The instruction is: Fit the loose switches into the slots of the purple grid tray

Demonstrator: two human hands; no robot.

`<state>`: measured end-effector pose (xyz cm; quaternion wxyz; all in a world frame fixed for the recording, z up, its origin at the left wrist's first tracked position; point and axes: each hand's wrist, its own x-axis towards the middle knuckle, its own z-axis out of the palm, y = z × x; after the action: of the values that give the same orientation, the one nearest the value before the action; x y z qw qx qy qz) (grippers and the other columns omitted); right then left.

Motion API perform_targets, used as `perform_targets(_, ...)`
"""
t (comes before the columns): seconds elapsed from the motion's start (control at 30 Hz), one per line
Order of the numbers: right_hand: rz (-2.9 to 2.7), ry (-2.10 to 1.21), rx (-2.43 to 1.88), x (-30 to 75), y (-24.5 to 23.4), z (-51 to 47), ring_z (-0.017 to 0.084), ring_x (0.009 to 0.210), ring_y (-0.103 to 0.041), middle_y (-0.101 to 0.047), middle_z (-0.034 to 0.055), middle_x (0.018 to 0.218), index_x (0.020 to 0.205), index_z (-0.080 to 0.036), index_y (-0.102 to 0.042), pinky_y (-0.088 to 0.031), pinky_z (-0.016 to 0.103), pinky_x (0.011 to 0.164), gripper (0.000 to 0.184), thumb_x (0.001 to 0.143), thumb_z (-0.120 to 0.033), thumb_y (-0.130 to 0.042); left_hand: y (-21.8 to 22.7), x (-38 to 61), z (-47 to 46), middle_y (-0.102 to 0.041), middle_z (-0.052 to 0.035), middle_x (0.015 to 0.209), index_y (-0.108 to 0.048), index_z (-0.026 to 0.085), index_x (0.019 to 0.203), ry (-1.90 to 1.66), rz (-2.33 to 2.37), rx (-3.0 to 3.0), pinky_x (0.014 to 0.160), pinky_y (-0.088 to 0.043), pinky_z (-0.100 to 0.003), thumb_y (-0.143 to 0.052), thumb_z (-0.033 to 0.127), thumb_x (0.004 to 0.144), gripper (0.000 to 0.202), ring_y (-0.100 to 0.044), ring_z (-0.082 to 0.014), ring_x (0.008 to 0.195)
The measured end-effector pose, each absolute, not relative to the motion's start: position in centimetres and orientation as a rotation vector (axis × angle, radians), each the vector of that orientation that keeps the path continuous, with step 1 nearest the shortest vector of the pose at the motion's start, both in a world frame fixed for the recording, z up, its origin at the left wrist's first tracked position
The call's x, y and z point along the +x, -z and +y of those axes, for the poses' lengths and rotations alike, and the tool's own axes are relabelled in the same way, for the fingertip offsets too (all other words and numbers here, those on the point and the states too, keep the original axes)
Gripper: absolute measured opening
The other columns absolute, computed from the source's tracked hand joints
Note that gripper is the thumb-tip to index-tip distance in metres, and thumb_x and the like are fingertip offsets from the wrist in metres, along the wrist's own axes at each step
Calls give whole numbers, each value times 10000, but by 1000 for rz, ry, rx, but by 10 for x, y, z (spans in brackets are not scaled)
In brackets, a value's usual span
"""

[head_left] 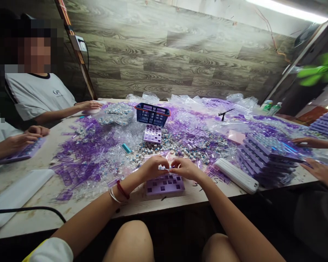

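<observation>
My left hand (155, 168), with a red and a white band at the wrist, is closed in a pinch at the table's near edge. A small white piece (164, 167) shows at its fingertips; its kind is too small to make out. My right hand (186, 169) is curled to meet it, fingertips pressed together, and what they hold is hidden. Just below both hands lies a purple tray (168, 188) with square openings, its far part covered by my fingers. Beyond the hands spreads a heap of small white and blue pieces (186, 147).
A second purple tray (152, 134) and a blue basket (152, 115) stand behind. Purple clear plastic pieces (82, 153) lie left. To the right are a white bar (236, 175) and a purple tray stack (265, 160). Co-workers' hands (24, 140) work at both sides.
</observation>
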<state>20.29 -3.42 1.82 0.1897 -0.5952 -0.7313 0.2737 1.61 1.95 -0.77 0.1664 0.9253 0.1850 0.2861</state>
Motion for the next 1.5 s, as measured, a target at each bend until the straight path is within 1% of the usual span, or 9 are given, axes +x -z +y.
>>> perform_targets(0.2, -1906, -957, -1720, 202, -16, -30, 126, 625, -574, -658, 19, 700, 776, -138, -678, -387, 200, 521, 80, 730, -201, -662, 7, 18, 19, -640, -12, 719, -608, 160, 717, -787, 483, 2643, 711, -412, -242, -676, 171, 755, 78, -573, -141, 709)
perform_targets(0.3, -1863, -965, -1780, 200, -17, -30, 122, 608, -568, -643, 14, 669, 787, -134, -678, -385, 193, 505, 100, 704, -189, -688, 6, 19, 16, -633, -15, 732, -602, 163, 720, -763, 495, 2650, 722, -413, -250, -667, 176, 762, 78, -570, -143, 718)
perform_targets(0.47, -1789, -1071, -1827, 199, -17, -25, 105, 561, -548, -628, 2, 663, 776, -142, -669, -402, 190, 484, 116, 679, -193, -708, 5, 22, 14, -627, -1, 697, -616, 160, 712, -754, 511, 2627, 657, -392, -224, -626, 143, 769, 61, -558, -124, 669)
perform_targets(0.7, -1683, -1281, -1961, 197, -25, -12, 98, 542, -495, -522, -28, 584, 679, -164, -621, -464, 207, 465, 119, 627, -158, -728, 5, 22, 20, -613, 16, 634, -625, 136, 654, -674, 438, 2529, 588, -369, -183, -610, 131, 752, 99, -535, -83, 579)
perform_targets(0.83, -1653, -1289, -2042, 194, -26, -7, 119, 561, -508, -517, -22, 581, 631, -162, -609, -503, 260, 482, 157, 578, -156, -756, 2, 24, 20, -616, 24, 617, -640, 144, 660, -598, 529, 2521, 569, -363, -182, -633, 133, 722, 63, -525, -84, 553)
perform_targets(1.03, -1656, -1307, -2025, 195, -23, -5, 106, 554, -491, -479, -32, 562, 625, -173, -589, -486, 229, 477, 206, 543, -168, -778, -1, 25, 16, -638, 32, 621, -664, 159, 668, -567, 626, 2541, 560, -347, -180, -649, 110, 712, 68, -518, -78, 532)
perform_targets(1.13, -1663, -1288, -1964, 199, -20, -9, 105, 561, -492, -495, -29, 601, 653, -179, -577, -461, 216, 465, 218, 556, -181, -772, 1, 23, 17, -632, 32, 602, -681, 152, 681, -580, 630, 2488, 555, -343, -174, -674, 142, 715, 37, -519, -74, 532)
perform_targets(1.3, -1596, -1343, -1843, 203, -15, -15, 69, 508, -419, -433, -60, 578, 739, -189, -575, -399, 175, 433, 215, 620, -242, -745, 3, 19, 21, -632, 24, 604, -702, 136, 720, -628, 662, 2365, 540, -343, -169, -713, 216, 704, 82, -501, -71, 533)
perform_targets(1.5, -1664, -1313, -1940, 200, -21, -11, 76, 510, -422, -438, -49, 567, 692, -177, -558, -442, 202, 458, 191, 646, -221, -739, 0, 14, 26, -633, 11, 650, -706, 122, 825, -522, 644, 2204, 513, -336, -171, -627, 179, 731, 135, -485, -72, 535)
